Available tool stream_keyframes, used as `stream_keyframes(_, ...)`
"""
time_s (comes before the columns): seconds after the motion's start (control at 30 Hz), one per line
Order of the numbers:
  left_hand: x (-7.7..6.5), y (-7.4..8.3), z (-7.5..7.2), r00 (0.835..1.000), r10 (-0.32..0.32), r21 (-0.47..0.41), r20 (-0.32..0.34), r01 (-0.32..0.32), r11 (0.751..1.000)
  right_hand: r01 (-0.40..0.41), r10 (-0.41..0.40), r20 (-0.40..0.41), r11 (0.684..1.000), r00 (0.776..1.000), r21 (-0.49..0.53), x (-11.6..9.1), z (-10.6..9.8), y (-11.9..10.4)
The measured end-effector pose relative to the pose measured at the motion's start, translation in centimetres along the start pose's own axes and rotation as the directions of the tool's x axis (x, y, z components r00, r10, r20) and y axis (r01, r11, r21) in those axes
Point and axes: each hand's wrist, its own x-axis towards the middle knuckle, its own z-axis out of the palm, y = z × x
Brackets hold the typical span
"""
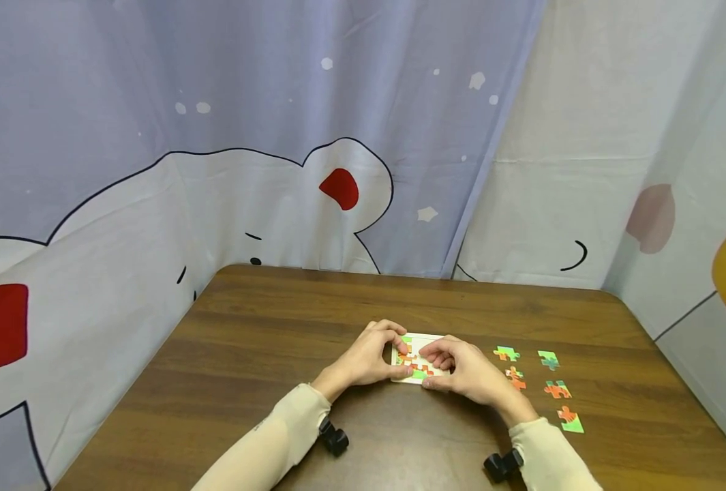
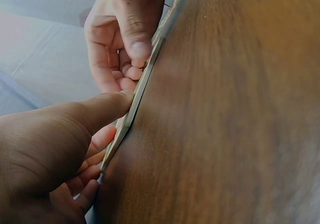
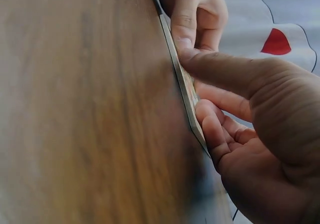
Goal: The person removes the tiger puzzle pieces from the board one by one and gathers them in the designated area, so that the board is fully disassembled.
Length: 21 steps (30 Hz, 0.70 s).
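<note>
A small, pale-framed jigsaw puzzle board (image 1: 420,343) lies flat on the table between both hands, with green and red-orange pieces fitted along its left and near sides. My left hand (image 1: 371,352) holds the board's left end, thumb on the near edge and fingers reaching over the far side. At the other end, my right hand (image 1: 470,372) grips the board with its thumb at the near edge and its fingers curled in over the surface. The right wrist view shows the board's thin edge (image 3: 186,91) below the fingers. Whether a piece lies under the right fingers is hidden.
Several loose jigsaw pieces (image 1: 558,389) lie spread to the right of the right hand, one of them (image 1: 515,377) close by its wrist. Brown wood-grain table (image 1: 264,320) surrounds the board. A printed curtain (image 1: 277,204) hangs behind the far edge.
</note>
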Motion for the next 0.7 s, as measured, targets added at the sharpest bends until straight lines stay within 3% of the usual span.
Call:
stream_keyframes(0.27,0.12,-0.19,-0.25,1.000,0.009,0.016,0.015,-0.010,1.000,0.025,-0.026,-0.012,0.998,1.000,-0.062,0.05,0.11,-0.03)
stream_keyframes(0.7,0.04,-0.28,-0.94,0.998,0.007,-0.029,0.069,-0.005,1.000,0.069,-0.076,-0.046,0.988,0.996,-0.139,-0.19,0.24,-0.10)
